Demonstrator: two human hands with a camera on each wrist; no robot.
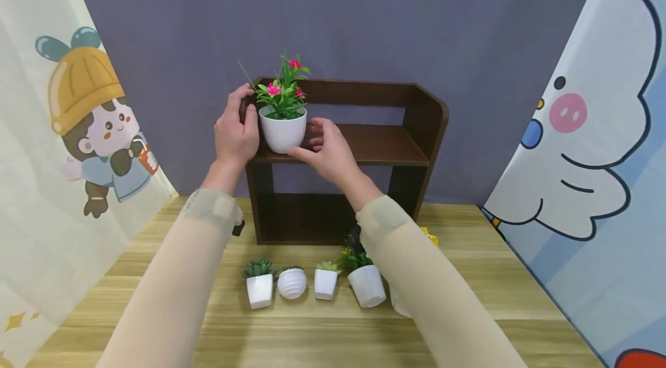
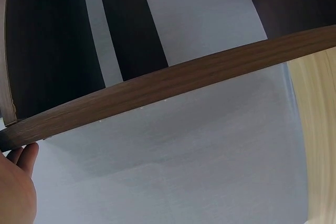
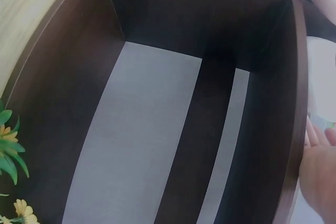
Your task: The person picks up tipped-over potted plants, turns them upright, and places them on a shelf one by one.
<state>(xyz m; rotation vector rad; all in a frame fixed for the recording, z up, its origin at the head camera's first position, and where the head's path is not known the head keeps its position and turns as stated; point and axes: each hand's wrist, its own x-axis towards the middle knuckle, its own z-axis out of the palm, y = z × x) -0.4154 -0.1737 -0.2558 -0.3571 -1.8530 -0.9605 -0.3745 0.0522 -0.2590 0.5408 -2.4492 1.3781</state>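
A white pot (image 1: pixel 282 132) with pink flowers and green leaves stands at the left end of the brown shelf unit's (image 1: pixel 382 145) upper board. My left hand (image 1: pixel 235 131) holds the unit's left side panel, with the thumb at its front edge, between panel and pot. In the left wrist view, fingertips (image 2: pixel 30 156) press that panel from outside. My right hand (image 1: pixel 333 151) is at the pot's right side, fingers loosely bent and thumb near its base. The right wrist view shows part of this hand (image 3: pixel 318 179) beside the board's front edge.
Along the table (image 1: pixel 291 339), before the unit, several potted plants stand in a row: a dark green succulent (image 1: pixel 258 287), a ribbed round pot (image 1: pixel 292 283), a small square pot (image 1: pixel 325 284) and a larger white pot (image 1: pixel 367 286). My right sleeve partly covers another pot.
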